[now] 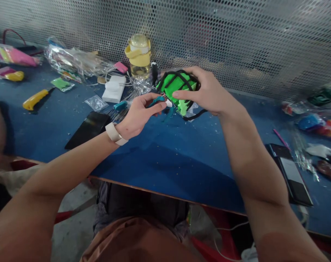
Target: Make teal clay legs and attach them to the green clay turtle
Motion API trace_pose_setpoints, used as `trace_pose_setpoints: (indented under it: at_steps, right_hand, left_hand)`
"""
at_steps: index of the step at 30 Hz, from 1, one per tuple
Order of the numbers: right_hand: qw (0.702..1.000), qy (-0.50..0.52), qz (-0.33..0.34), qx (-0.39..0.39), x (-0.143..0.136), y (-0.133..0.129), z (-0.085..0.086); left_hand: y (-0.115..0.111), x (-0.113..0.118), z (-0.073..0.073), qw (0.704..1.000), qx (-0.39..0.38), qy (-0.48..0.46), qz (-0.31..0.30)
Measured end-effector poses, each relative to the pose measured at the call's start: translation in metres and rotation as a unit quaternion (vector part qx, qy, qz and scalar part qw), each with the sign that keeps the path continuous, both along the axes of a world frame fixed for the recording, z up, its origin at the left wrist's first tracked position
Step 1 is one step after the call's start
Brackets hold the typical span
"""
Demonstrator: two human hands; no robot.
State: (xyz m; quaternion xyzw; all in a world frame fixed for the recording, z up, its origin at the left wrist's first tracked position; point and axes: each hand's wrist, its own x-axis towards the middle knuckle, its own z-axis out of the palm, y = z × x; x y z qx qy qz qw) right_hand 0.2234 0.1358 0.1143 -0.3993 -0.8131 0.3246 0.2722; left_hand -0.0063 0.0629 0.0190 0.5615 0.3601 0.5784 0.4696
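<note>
My right hand (209,89) grips a bright green bundle (172,84) wrapped in black cord, its thumb lying across the front and its fingers over the top. One loose end of the black cord (196,115) trails onto the blue table below. My left hand (139,112), with a white band on the wrist, pinches a small teal piece (157,100) at the bundle's left side. By its fingertips is a small white bit (168,103). What kind of thing the bundle is, I cannot make out.
A yellow-lidded bottle (139,54) stands against the perforated metal wall. To the left lie a white box (114,89), a black phone (87,130) and a yellow-handled tool (34,100). Stacked phones (291,174) and plastic bags (322,123) lie at the right.
</note>
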Motion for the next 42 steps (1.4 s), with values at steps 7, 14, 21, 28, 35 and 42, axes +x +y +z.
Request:
trace_pose_setpoints:
  at_steps: [7, 14, 21, 28, 35, 42]
  right_hand:
    - [1.000, -0.012, 0.002, 0.020, -0.004, -0.003, -0.002]
    - [1.000, -0.026, 0.001, 0.009, -0.002, -0.008, 0.004]
    - [1.000, -0.014, -0.012, 0.018, -0.001, -0.006, 0.004]
    - [1.000, -0.001, -0.010, 0.021, 0.003, -0.001, 0.002]
    - [1.000, -0.008, -0.009, 0.012, 0.005, -0.001, 0.005]
    - [1.000, -0.009, -0.004, 0.007, 0.007, -0.001, 0.006]
  left_hand:
    - [-0.001, 0.004, 0.000, 0.991, 0.050, 0.065, 0.104]
    - [-0.004, 0.003, 0.004, 0.982, 0.074, 0.107, 0.139]
    - [-0.003, 0.004, 0.006, 0.991, 0.045, 0.062, 0.109]
    - [-0.004, 0.001, 0.012, 0.997, 0.032, 0.041, 0.062]
    - [0.002, -0.004, 0.008, 0.997, -0.002, 0.045, 0.065]
    - [0.004, -0.006, 0.008, 0.996, 0.012, 0.049, 0.068]
